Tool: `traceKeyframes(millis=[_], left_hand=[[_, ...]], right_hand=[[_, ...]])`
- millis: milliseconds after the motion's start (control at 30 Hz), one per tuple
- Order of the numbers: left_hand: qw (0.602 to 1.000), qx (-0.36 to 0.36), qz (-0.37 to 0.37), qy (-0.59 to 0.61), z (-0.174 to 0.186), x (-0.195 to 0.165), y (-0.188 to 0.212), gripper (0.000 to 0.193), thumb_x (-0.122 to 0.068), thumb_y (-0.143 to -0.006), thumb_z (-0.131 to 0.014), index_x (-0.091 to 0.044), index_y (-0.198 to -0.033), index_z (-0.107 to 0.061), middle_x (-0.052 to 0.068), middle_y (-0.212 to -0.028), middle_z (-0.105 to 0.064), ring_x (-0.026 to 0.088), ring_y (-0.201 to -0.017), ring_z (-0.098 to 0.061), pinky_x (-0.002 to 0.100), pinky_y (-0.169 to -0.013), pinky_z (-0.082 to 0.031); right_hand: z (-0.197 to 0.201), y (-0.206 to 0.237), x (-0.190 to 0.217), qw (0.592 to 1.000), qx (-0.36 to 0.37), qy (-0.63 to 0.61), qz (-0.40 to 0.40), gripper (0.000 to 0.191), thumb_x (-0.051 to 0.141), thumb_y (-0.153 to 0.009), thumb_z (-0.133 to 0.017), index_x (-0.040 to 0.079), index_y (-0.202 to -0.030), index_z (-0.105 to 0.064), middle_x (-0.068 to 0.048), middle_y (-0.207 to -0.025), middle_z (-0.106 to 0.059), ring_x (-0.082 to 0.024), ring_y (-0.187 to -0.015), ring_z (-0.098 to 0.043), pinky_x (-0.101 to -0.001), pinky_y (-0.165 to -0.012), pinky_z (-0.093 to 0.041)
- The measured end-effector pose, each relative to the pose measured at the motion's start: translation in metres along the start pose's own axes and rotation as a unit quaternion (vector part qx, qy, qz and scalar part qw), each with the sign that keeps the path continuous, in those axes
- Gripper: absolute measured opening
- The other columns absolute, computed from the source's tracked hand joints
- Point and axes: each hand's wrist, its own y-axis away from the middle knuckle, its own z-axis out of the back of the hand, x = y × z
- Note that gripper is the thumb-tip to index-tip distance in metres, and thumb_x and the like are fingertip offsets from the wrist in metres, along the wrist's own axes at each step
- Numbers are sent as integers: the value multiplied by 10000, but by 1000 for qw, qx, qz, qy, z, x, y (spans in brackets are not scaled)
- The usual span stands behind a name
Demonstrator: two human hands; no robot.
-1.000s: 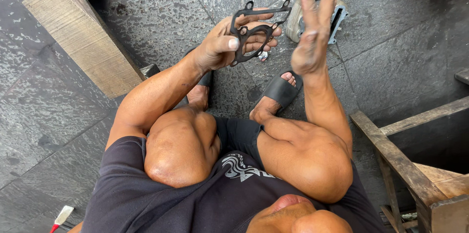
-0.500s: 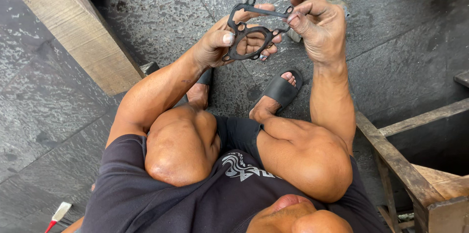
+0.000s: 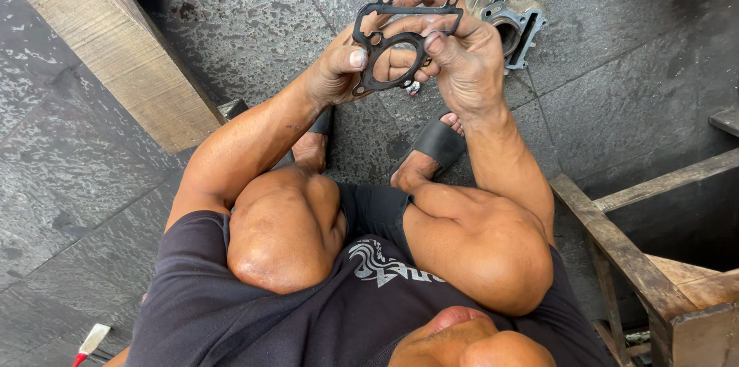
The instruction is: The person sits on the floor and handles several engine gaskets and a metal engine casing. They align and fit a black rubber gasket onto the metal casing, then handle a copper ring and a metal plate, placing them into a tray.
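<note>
A dark, flat metal gasket [image 3: 408,9] with one large round hole and small bolt holes is held up over the stone floor. My left hand [image 3: 339,71] grips its left side, thumb across the ring. My right hand [image 3: 466,63] holds the right side, with the fingers curled over the top bar and through the hole. Both hands are smeared with grime. Just behind my right hand, a grey metal engine cylinder [image 3: 512,25] lies on the floor.
A thick wooden beam [image 3: 123,51] lies on the dark stone floor at the left. A rough wooden frame [image 3: 623,244] stands at the lower right. My feet in black sandals [image 3: 439,140] rest below the hands. A small red-handled tool [image 3: 88,340] lies at the bottom left.
My right hand, open and held apart from the gasket a second ago, has closed onto its right side. Both hands now hold the gasket, turned flatter toward the camera.
</note>
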Motion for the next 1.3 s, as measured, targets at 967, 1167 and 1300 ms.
traceKeyframes(millis=[967,1167,1300], left_hand=[[997,29,32,65,5,-2,0,1033,-279,-868,-845,-50,-1650,-210,219,-1357,-566,348,-1223,-675,434,-1153,-513],[996,36,27,79,7,1,-5,992,-293,-878,-837,-41,-1620,-229,174,-1340,-558,330,-1201,-694,405,-1097,-550],[995,34,45,88,6,5,-3,950,-317,-909,-836,62,-1565,-262,171,-1267,-577,318,-1220,-690,375,-1041,-568]], right_hand=[[26,2,58,937,-31,343,63,265,257,-893,-838,8,-923,-756,-151,-1223,-675,-234,-1272,-616,-375,-1148,-469],[17,-4,30,985,20,146,88,292,319,-942,-810,54,-1058,-773,-111,-1453,-577,-201,-1383,-542,-329,-1211,-428],[17,-6,4,998,33,44,24,169,209,-928,-852,95,-1025,-773,-117,-1516,-539,-252,-1374,-556,-435,-1183,-457]])
